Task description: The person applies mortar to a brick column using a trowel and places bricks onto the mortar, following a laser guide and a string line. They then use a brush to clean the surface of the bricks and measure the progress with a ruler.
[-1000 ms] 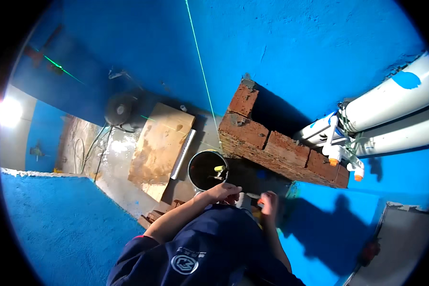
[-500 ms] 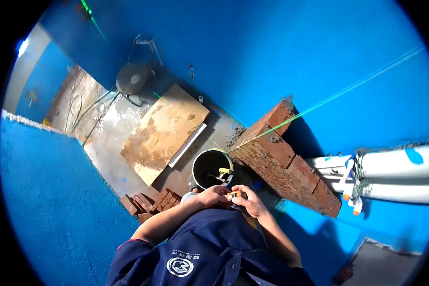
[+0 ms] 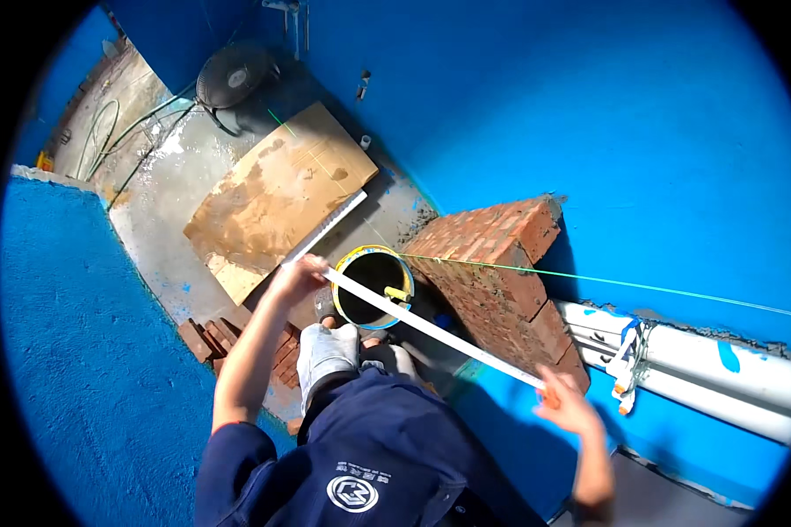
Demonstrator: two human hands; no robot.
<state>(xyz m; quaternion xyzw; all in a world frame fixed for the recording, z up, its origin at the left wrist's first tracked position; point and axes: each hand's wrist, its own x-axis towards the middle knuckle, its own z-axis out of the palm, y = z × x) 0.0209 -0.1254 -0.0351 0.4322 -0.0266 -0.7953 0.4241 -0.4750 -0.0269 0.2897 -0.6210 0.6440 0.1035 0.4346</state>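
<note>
A tape measure's white blade (image 3: 439,335) is drawn out in a slanting line across my front. My left hand (image 3: 301,277) is closed on its far-left end. In my right hand (image 3: 571,402), lower and to the right, sits the small orange case (image 3: 549,399), mostly hidden by the fingers. Beneath the blade stands a round bucket (image 3: 341,303) with a yellow-and-blue rim; a yellow tool handle (image 3: 399,293) shows inside it. The blade's right part passes in front of a low red brick wall (image 3: 510,290).
A stained cardboard sheet (image 3: 281,198) lies on the floor beside stacked bricks (image 3: 220,338). A black fan (image 3: 233,77) stands farther off. A green string (image 3: 642,287) stretches over the brick wall. White pipes (image 3: 729,373) run along the blue wall at right.
My hands were together near the bucket around the orange case. Now they are far apart, with the white blade pulled out between them. The view has shifted slightly.
</note>
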